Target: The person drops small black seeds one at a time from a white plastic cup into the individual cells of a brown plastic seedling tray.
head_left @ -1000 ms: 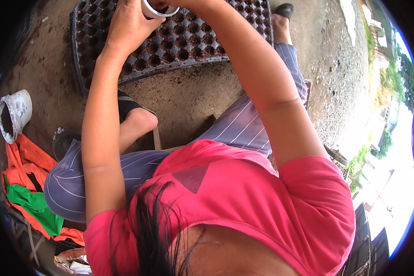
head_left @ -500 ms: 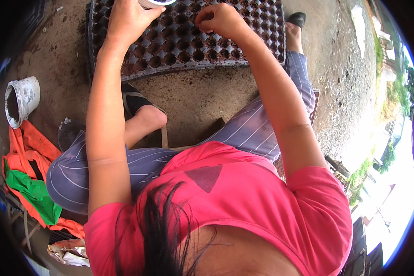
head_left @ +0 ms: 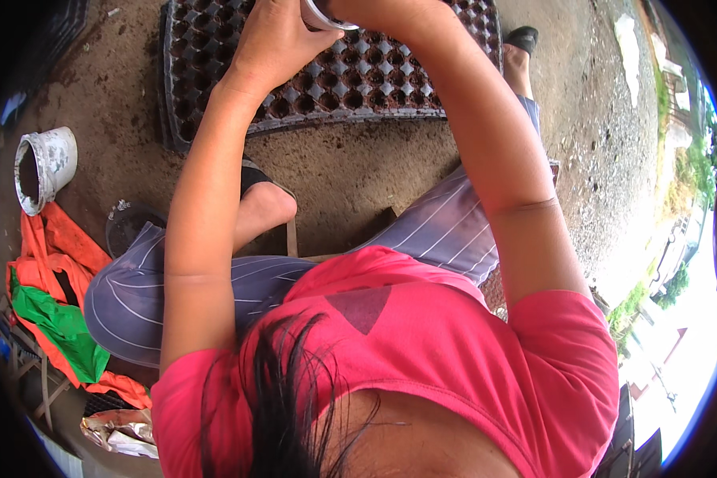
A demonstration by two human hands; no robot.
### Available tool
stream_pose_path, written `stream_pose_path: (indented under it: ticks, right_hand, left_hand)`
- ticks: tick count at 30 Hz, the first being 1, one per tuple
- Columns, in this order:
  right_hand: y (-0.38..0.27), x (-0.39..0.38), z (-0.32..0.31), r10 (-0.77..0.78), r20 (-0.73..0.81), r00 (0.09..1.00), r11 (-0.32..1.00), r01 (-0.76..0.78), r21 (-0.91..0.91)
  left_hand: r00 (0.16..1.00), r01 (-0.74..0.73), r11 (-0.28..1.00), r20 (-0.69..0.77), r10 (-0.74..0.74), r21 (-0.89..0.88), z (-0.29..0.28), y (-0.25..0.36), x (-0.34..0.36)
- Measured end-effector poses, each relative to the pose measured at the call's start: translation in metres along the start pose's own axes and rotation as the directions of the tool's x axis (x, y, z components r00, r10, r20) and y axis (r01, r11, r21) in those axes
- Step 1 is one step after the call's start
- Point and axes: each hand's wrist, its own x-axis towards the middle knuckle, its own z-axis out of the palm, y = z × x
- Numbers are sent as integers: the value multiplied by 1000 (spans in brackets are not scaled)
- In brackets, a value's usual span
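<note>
A black seedling tray with rows of round cells lies in front of me, dark soil in many of them. Over it my left hand is closed round a small white cup, which is partly cut off by the top edge. My right hand reaches to the cup's mouth from the right. Its fingers are hidden at the cup and by the picture's edge, so whether they hold anything does not show.
A soil-stained white bucket lies on its side at the left, next to orange cloth and a green cloth. A crumpled shiny bag is at lower left. My sandalled foot rests right of the tray.
My right hand has moved from above the tray cells up to the cup. The left hand and cup have shifted to the right in the picture.
</note>
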Motion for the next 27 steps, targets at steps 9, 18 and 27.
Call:
stream_pose_path:
  ticks: [9,18,27]
  right_hand:
    - [3,2,14,-19,-129,991,996,30,88]
    - [12,-83,32,255,147,956,856,-294,425]
    - [6,-113,58,398,216,892,802,-452,391]
  left_hand:
    - [1000,-10,1000,-5,10,11,-1,-1,3]
    - [995,55,992,-90,-44,116,-24,-33,1]
    - [992,83,986,-109,-68,144,-29,-30,3]
